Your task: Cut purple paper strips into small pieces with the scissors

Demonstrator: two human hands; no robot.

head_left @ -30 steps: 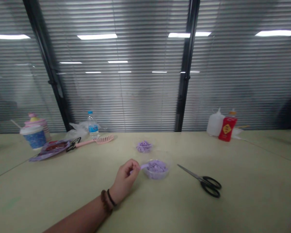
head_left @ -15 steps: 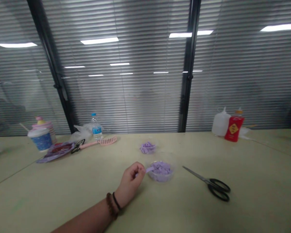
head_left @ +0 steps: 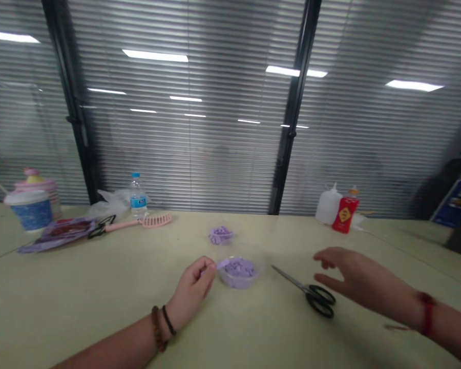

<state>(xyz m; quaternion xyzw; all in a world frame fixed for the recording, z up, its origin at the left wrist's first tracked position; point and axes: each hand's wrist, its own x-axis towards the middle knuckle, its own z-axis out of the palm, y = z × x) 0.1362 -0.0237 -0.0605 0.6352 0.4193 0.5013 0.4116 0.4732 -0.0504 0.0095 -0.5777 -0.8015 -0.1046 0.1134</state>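
Observation:
My left hand (head_left: pixel 194 282) is closed in a pinch on a thin purple strip (head_left: pixel 223 264), whose free end points at the rim of a clear bowl (head_left: pixel 238 282). Small flat purple pieces (head_left: pixel 240 267) fill that bowl. Over the table to the right, my right hand (head_left: pixel 340 269) is empty, thumb and fingers apart. Just left of it and below lies a pair of scissors (head_left: pixel 305 291) with black handles, blades pointing toward the bowl. Whether the hand touches the handles is not visible; they look apart.
Farther back is a smaller clear bowl (head_left: pixel 221 237) of purple pieces. At the left are a pink hairbrush (head_left: pixel 155 221), a water bottle (head_left: pixel 138 197), a blue cup (head_left: pixel 31 211) and a purple packet (head_left: pixel 61 233). A red bottle (head_left: pixel 344 214) and a white squeeze bottle (head_left: pixel 328 205) stand back right.
My right hand has come into view from the right, near the scissors. The view has turned a little to the right. My left hand still pinches the purple strip beside the bowl.

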